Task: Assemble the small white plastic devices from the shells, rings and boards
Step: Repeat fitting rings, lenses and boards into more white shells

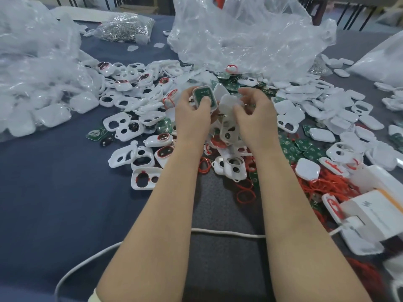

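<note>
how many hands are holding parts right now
2. The left hand grips a board-filled shell; the right hand holds a white shell beside it, above the pile.

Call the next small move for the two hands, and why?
Probably bring the cover held in the right hand across onto the shell held in the left hand and press it shut. The shell already has a green board sitting in it, uncovered, and the cover is beside it, not yet on.
</note>
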